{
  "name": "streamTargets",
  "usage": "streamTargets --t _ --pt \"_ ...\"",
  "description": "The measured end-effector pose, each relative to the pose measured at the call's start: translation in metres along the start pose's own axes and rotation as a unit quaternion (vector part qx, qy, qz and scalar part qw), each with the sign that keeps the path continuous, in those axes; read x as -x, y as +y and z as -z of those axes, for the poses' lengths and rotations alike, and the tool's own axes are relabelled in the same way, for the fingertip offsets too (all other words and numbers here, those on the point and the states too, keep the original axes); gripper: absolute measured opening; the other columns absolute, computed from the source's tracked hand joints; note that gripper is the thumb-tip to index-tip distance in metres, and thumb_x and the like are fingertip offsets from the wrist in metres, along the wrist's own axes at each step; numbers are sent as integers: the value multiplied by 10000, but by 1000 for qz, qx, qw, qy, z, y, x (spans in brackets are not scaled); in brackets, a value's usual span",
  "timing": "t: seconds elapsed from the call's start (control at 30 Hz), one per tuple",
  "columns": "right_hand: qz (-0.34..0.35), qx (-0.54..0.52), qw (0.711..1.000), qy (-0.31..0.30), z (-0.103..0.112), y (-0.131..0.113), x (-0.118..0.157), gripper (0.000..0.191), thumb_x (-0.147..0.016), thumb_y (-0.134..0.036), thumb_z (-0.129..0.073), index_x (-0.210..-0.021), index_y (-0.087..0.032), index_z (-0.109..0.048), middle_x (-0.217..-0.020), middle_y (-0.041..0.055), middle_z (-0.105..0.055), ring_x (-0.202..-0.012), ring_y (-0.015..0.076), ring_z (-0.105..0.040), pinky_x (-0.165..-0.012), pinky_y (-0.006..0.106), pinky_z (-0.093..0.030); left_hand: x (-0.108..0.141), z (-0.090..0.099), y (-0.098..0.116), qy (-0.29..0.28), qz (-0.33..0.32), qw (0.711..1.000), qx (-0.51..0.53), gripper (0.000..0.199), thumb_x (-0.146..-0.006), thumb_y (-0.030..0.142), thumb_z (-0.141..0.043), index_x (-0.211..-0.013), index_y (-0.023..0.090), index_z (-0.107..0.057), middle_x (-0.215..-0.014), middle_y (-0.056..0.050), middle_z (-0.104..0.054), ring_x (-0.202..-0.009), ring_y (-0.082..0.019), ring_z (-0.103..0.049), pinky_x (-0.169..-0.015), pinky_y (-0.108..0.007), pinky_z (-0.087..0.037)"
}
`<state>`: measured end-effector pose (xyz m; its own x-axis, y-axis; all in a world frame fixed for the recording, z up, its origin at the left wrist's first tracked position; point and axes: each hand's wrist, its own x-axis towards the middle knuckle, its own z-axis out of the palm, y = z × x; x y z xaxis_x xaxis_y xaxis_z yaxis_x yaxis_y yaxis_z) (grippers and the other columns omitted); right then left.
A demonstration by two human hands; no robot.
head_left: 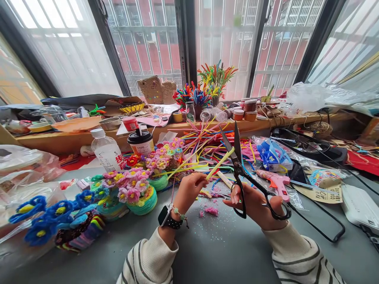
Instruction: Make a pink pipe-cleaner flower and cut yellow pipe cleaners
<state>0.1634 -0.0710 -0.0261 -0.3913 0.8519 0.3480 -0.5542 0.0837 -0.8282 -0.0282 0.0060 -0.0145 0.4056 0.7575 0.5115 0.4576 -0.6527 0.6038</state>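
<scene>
My left hand (189, 192) pinches the lower end of a short pale yellow pipe cleaner (220, 165), which slants up to the right. Large black scissors (237, 169) are in my right hand (257, 205), with thumb and fingers through the handles. Their blades point up and stand apart, and the pipe cleaner's upper end lies at them. Pink fluff scraps (211, 211) and glitter lie on the grey table (219, 252) below my hands.
Pipe-cleaner flowers (134, 185) in pots stand at the left, near a plastic bottle (107, 150) and a lidded cup (140, 142). Loose pipe cleaners (204, 138) are heaped behind my hands. At the right lie a pink glue gun (275, 181) with its cable and a white device (361, 207).
</scene>
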Motion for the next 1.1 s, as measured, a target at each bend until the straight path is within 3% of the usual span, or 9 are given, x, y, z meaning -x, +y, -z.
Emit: streamTargets --t 0.3,0.6,0.8,0.9,1.1 --pt "-1 -9 1000 -13 -4 1 -2 662 -516 -699 -486 -974 -224 -549 -889 61 -450 -881 208 -419 -877 465 -308 0 -3 -3 16 87 983 158 124 -700 223 -519 -707 148 -618 -645 -17 -634 -595 -131 -612 -564 -206 -484" --pt "26 -6 1000 12 0 0 -1 696 -485 -736 -458 -922 -203 -550 -850 53 -444 -813 197 -435 -859 458 -339 -2 -1 -2 -27 82 981 173 121 -683 200 -527 -699 142 -632 -664 -16 -611 -573 -109 -587 -542 -202 -485" --pt "5 -13 1000 5 1 1 0 690 -481 -735 -465 -870 -171 -543 -771 35 -437 -735 168 -439 -863 448 -335 -2 -1 -2 -56 29 997 39 120 -701 199 -523 -695 165 -638 -671 -19 -628 -618 -114 -567 -578 -198 -429" --pt "-5 -26 1000 7 0 3 0 562 -560 -641 -503 -853 -163 -545 -707 18 -422 -674 147 -425 -822 439 -368 -2 -1 -1 -76 4 997 -26 124 -711 183 -510 -686 176 -631 -665 -8 -631 -617 -110 -549 -582 -197 -390" --pt "31 -20 997 63 -1 7 0 344 -631 -468 -514 -745 -149 -569 -547 -18 -360 -521 108 -366 -605 283 -440 1 -2 -1 -88 -6 994 -66 140 -727 173 -485 -682 175 -617 -679 -7 -627 -620 -110 -536 -583 -197 -369"
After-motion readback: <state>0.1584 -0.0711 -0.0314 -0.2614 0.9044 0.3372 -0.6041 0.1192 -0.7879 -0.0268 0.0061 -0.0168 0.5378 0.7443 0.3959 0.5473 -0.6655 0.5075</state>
